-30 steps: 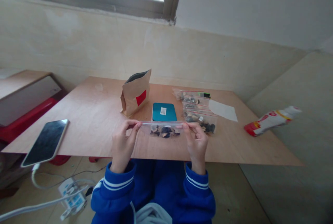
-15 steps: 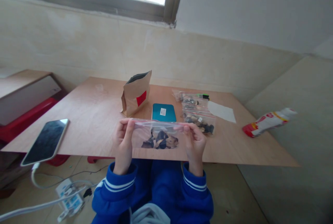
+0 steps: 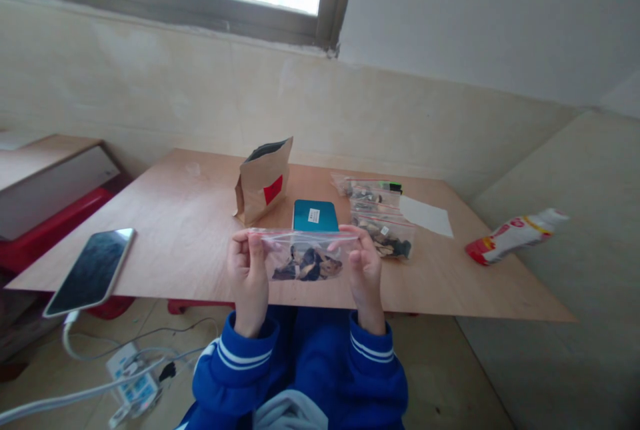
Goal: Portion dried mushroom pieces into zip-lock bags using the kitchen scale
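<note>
A clear zip-top bag (image 3: 310,262) with dark and tan dried pieces inside is held up over the table's near edge. My left hand (image 3: 249,277) pinches its upper left corner between thumb and fingers. At the other end, my right hand (image 3: 367,270) is closed on the upper right side, its fingers behind the bag. The red zip line runs along the top between both hands. Just behind the bag lies a teal flat box (image 3: 315,216), perhaps a scale, with a white label. Filled zip-top bags (image 3: 384,238) lie in a row to the right.
A brown paper pouch (image 3: 263,182) with a red label stands open-topped at the back. White paper (image 3: 427,215) lies beside the bags, and a white and red bottle (image 3: 515,237) is at the right. A phone (image 3: 93,271) with a cable overhangs the left edge; a power strip (image 3: 133,373) is on the floor.
My right hand has slid left along the bag's top, its fingers now reaching behind it. My left hand has shifted slightly right, so the hands are closer together.
</note>
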`<action>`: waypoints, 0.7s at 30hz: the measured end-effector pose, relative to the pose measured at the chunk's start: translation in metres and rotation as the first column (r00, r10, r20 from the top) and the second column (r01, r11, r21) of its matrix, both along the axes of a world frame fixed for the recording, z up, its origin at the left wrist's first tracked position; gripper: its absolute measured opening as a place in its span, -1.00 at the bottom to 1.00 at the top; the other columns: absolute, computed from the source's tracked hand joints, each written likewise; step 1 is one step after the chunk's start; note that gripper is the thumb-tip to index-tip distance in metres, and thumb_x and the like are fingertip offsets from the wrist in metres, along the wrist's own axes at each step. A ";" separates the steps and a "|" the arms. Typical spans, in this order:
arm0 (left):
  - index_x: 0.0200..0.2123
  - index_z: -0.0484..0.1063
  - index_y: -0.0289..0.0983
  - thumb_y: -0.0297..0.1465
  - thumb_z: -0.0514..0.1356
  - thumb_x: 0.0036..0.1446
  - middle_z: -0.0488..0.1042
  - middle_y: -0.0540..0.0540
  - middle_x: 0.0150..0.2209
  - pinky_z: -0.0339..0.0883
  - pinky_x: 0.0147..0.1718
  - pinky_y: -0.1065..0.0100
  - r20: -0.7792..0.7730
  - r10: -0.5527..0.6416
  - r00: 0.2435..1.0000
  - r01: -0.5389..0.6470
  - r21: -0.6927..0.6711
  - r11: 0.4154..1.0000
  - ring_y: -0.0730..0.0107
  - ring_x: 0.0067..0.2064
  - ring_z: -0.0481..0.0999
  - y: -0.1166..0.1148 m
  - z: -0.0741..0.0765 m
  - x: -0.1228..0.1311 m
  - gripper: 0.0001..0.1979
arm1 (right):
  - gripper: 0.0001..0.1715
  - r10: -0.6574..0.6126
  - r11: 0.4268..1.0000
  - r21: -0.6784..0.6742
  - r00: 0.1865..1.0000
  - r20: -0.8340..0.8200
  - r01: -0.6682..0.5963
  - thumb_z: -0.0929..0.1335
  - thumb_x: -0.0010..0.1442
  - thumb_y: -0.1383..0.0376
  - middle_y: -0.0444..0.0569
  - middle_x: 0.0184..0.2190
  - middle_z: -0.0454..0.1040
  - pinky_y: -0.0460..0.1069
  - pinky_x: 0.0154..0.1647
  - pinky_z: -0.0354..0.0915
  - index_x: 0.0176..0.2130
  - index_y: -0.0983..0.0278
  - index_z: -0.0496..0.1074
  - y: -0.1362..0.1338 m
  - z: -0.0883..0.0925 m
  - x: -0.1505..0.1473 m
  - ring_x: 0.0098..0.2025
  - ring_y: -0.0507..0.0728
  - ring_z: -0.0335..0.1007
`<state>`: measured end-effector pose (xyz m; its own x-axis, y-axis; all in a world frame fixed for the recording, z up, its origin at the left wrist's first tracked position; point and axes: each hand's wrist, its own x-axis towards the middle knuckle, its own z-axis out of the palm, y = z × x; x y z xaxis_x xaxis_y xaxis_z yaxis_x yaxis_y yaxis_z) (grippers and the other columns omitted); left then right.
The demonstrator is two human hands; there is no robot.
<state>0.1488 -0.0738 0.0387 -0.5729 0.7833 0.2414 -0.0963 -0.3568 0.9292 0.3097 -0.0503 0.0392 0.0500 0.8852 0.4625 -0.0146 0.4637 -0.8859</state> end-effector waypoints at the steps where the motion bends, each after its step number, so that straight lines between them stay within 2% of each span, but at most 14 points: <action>1: -0.32 0.28 -0.22 -0.12 0.09 0.21 0.40 0.05 -0.44 0.34 -0.36 0.47 0.008 -0.005 1.000 0.005 0.002 1.000 0.53 -0.40 0.44 0.000 0.000 0.000 -0.72 | -0.48 0.024 0.999 -0.025 1.000 0.007 -0.024 0.33 0.13 -0.10 -0.11 -0.47 0.50 0.02 -0.25 0.36 -0.10 0.22 0.40 0.001 -0.001 0.000 -0.38 0.10 0.44; 4: -0.32 0.30 -0.22 -0.13 0.08 0.23 0.38 0.04 -0.41 0.32 -0.37 0.50 0.002 -0.023 1.000 0.023 0.014 1.000 0.53 -0.40 0.40 0.000 0.000 -0.003 -0.74 | -0.70 -0.004 0.999 -0.044 0.998 0.070 0.007 0.37 0.14 0.04 -0.11 -0.49 0.48 0.00 -0.26 0.34 -0.30 0.22 0.48 0.003 -0.003 0.000 -0.38 0.08 0.41; 7: -0.33 0.32 -0.21 -0.14 0.08 0.21 0.38 0.02 -0.40 0.35 -0.34 0.46 -0.025 -0.093 0.995 0.094 0.048 0.994 0.48 -0.37 0.42 0.000 -0.001 -0.008 -0.74 | -0.74 -0.048 0.999 0.010 0.994 0.097 0.047 0.38 0.15 0.11 -0.09 -0.47 0.48 0.02 -0.22 0.33 -0.46 0.22 0.46 0.004 -0.004 0.000 -0.34 0.09 0.41; 10: -0.30 0.36 -0.21 -0.17 0.19 0.12 0.42 0.00 -0.37 0.37 -0.34 0.43 -0.096 -0.196 0.976 0.200 0.042 0.979 0.45 -0.35 0.45 0.001 -0.002 -0.015 -0.77 | -0.79 -0.084 0.996 0.044 0.994 0.073 0.080 0.38 0.15 0.16 -0.10 -0.47 0.48 0.02 -0.24 0.34 -0.44 0.21 0.46 0.004 -0.003 0.002 -0.36 0.09 0.41; 13: -0.30 0.42 -0.23 -0.21 0.24 0.09 0.46 -0.01 -0.38 0.37 -0.35 0.43 -0.167 -0.284 0.944 0.284 -0.024 0.959 0.43 -0.35 0.47 0.001 0.000 -0.018 -0.79 | -0.80 -0.130 0.990 0.072 0.989 0.065 0.125 0.38 0.14 0.17 -0.11 -0.48 0.48 0.02 -0.26 0.35 -0.45 0.21 0.45 0.003 -0.003 0.003 -0.37 0.09 0.40; 16: -0.35 0.45 -0.26 -0.20 0.24 0.08 0.50 -0.01 -0.42 0.36 -0.38 0.42 -0.188 -0.292 0.938 0.282 -0.082 0.956 0.40 -0.37 0.49 0.000 0.003 -0.019 -0.77 | -0.79 -0.138 0.989 0.062 0.987 0.079 0.133 0.38 0.15 0.18 -0.11 -0.48 0.48 0.01 -0.26 0.34 -0.46 0.22 0.44 0.002 -0.005 0.006 -0.37 0.09 0.40; 18: -0.38 0.46 -0.26 -0.19 0.25 0.07 0.51 0.00 -0.45 0.35 -0.41 0.43 -0.201 -0.260 0.944 0.246 -0.090 0.965 0.41 -0.39 0.48 0.000 0.003 -0.019 -0.77 | -0.83 -0.113 0.993 0.044 0.985 0.127 0.108 0.36 0.17 0.20 -0.09 -0.41 0.50 0.02 -0.19 0.34 -0.40 0.23 0.46 0.003 -0.005 0.009 -0.31 0.10 0.42; 19: -0.38 0.46 -0.25 -0.20 0.26 0.07 0.51 0.01 -0.46 0.35 -0.41 0.44 -0.218 -0.248 0.944 0.233 -0.089 0.968 0.42 -0.40 0.48 -0.001 0.003 -0.019 -0.77 | -0.87 -0.111 0.994 0.041 0.981 0.158 0.105 0.36 0.18 0.21 -0.06 -0.32 0.52 0.04 -0.14 0.33 -0.31 0.22 0.47 0.003 -0.004 0.011 -0.25 0.12 0.42; 21: -0.39 0.48 -0.24 -0.22 0.26 0.08 0.51 0.01 -0.46 0.34 -0.40 0.43 -0.279 -0.234 0.931 0.219 -0.084 0.972 0.42 -0.40 0.47 -0.001 0.000 -0.018 -0.80 | -0.70 -0.146 0.989 0.066 0.962 0.231 0.134 0.35 0.18 0.25 0.01 -0.08 0.48 0.08 -0.01 0.29 -0.06 0.21 0.41 0.002 -0.001 0.014 -0.08 0.15 0.39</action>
<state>0.1305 -0.0749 0.0383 -0.2913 0.8996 0.3254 0.1026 -0.3088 0.9456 0.3234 -0.0483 0.0387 0.0567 0.8529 0.5190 0.2594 0.4894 -0.8326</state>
